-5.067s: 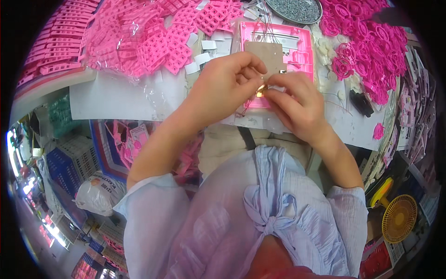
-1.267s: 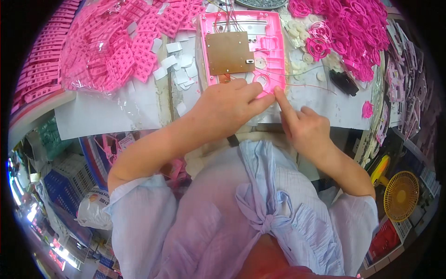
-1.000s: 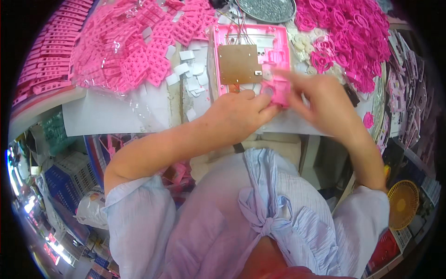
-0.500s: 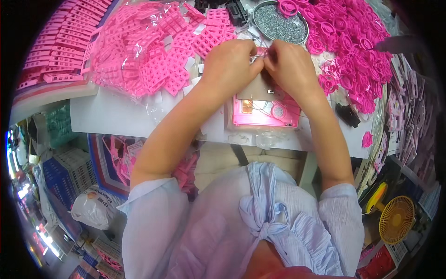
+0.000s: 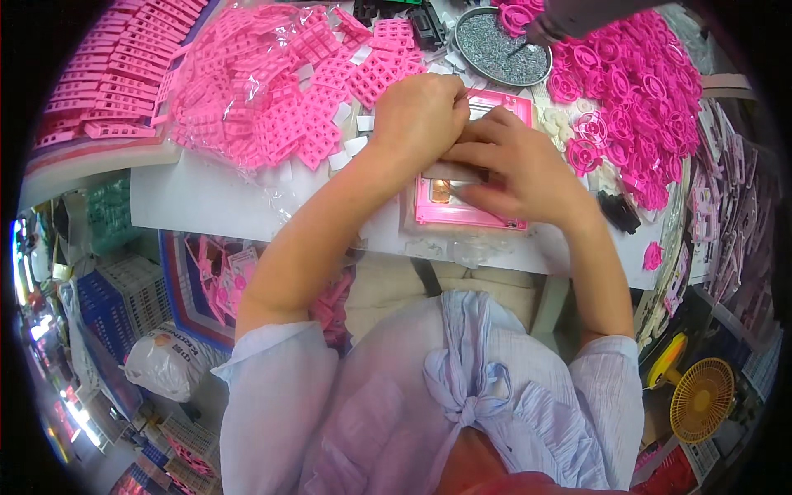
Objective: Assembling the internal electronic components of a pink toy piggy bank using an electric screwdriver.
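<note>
Pink tray (image 5: 472,216): on the worktop (image 5: 206,202), under both your hands. Left hand (image 5: 418,111) presses its far end, fingers together; right hand (image 5: 520,169) lies flat across it, fingers together. Fitting appears under way; heaps of pink grid parts (image 5: 272,99) remain unused.

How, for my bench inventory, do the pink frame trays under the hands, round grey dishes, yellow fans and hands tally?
Pink frame tray: 1
Round grey dish: 1
Yellow fan: 1
Hands, left hand and right hand: 2
Total: 5
</note>
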Motion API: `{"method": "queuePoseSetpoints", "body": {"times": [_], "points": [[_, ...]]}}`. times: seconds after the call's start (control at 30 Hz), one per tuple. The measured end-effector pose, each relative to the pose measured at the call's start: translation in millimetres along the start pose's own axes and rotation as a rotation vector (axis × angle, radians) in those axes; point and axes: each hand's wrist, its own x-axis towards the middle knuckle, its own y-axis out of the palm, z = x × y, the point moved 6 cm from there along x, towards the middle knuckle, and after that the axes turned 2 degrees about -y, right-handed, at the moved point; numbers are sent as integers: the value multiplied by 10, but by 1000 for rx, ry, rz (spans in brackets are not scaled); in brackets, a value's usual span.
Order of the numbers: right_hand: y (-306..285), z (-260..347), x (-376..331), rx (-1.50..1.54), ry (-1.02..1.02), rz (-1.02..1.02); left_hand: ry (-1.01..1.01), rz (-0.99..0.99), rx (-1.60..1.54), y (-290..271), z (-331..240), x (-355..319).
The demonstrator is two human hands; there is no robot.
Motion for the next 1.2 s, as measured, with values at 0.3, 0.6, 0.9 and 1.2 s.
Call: {"method": "queuePoseSetpoints", "body": {"times": [0.3,0.6,0.9,1.2], "points": [[-250,-481,-13,-304,185,-161,390,-26,-30,-120,-149,-27],[-106,-209,4,-354,148,-273,49,88,-492,-64,86,-44],[118,140,-81,-372,105,-80,-89,356,-516,-55,162,116],[-394,-238,-199,-276,130,-339,358,280,-172,-124,-100,11]]}}
